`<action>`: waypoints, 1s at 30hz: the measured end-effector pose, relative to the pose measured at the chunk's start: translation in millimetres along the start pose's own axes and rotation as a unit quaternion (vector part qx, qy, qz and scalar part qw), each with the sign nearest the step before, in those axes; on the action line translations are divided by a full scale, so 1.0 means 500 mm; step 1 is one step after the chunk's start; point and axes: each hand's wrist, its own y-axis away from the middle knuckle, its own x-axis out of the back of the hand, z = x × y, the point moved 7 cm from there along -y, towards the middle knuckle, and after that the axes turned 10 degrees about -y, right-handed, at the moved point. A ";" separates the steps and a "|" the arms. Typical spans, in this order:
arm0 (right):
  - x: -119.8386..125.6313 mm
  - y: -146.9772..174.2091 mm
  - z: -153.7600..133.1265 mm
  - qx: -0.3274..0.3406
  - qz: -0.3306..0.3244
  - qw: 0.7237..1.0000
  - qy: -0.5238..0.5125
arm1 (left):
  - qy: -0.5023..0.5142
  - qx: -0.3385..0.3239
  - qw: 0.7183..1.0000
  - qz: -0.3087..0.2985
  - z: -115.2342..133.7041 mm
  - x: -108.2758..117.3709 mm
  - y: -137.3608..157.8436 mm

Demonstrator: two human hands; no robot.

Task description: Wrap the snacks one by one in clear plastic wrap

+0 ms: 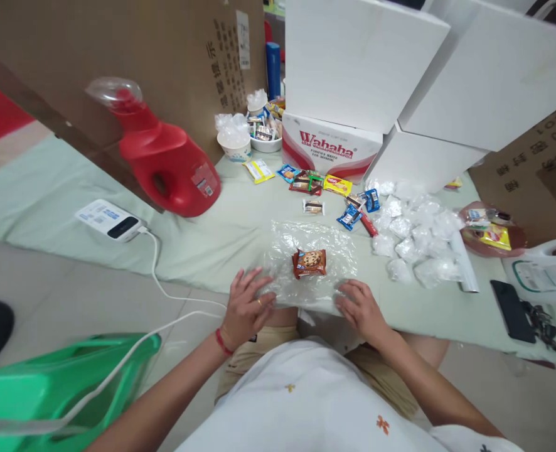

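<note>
A brown packet of chocolate-chip cookies (pixel 309 263) lies near the middle of a crinkled sheet of clear plastic film (pixel 341 248), spread flat on the table. At the film's near left corner rests my left hand (pixel 250 302), its fingers spread and touching the edge. My right hand (pixel 363 312) is at the near right corner, fingers stretched over the film with a slight bend. The packet sits between the two hands, touched by neither. Just beyond the film is a small clear-wrapped snack (pixel 314 206).
Several snack packets, one a yellow packet (pixel 337 185), lie farther back. Film-wrapped bundles (pixel 414 232) and a film roll (pixel 464 260) are on the right. A red jug (pixel 165 163), white router (pixel 110 220) and cable stand left; a Wahaha box (pixel 329 147) is behind.
</note>
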 end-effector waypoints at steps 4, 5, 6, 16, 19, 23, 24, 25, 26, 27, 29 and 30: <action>0.060 -0.054 0.019 -0.012 0.024 0.996 -0.091 | 0.045 0.052 0.997 -0.016 -0.039 -0.003 -0.047; 0.075 -0.070 0.023 -0.018 0.022 0.993 -0.114 | 0.061 0.064 0.996 -0.021 -0.048 -0.006 -0.058; 0.088 -0.086 0.028 -0.025 0.016 0.990 -0.139 | 0.079 0.074 0.994 -0.029 -0.056 -0.010 -0.069; 0.058 -0.170 0.137 -0.247 0.000 0.905 -0.345 | 0.377 0.216 0.890 -0.135 -0.074 -0.115 -0.160; 0.032 -0.166 0.168 -0.318 0.006 0.868 -0.382 | 0.360 0.287 0.882 -0.098 -0.100 -0.146 -0.157; 0.007 -0.152 0.197 -0.372 0.020 0.843 -0.387 | 0.212 0.339 0.917 0.000 -0.140 -0.132 -0.143; 0.003 -0.149 0.201 -0.378 0.023 0.840 -0.389 | 0.162 0.342 0.925 0.034 -0.144 -0.115 -0.141; -0.001 -0.147 0.204 -0.382 0.025 0.836 -0.393 | 0.115 0.339 0.931 0.069 -0.141 -0.093 -0.141; -0.005 -0.146 0.207 -0.384 0.026 0.833 -0.398 | 0.075 0.329 0.936 0.103 -0.133 -0.069 -0.144; -0.008 -0.146 0.208 -0.385 0.026 0.830 -0.403 | 0.044 0.309 0.941 0.129 -0.118 -0.047 -0.151; -0.011 -0.147 0.210 -0.385 0.026 0.826 -0.410 | 0.015 0.233 0.963 0.135 -0.071 -0.020 -0.179; -0.011 -0.148 0.211 -0.385 0.026 0.826 -0.410 | 0.013 0.186 0.976 0.108 -0.044 -0.020 -0.198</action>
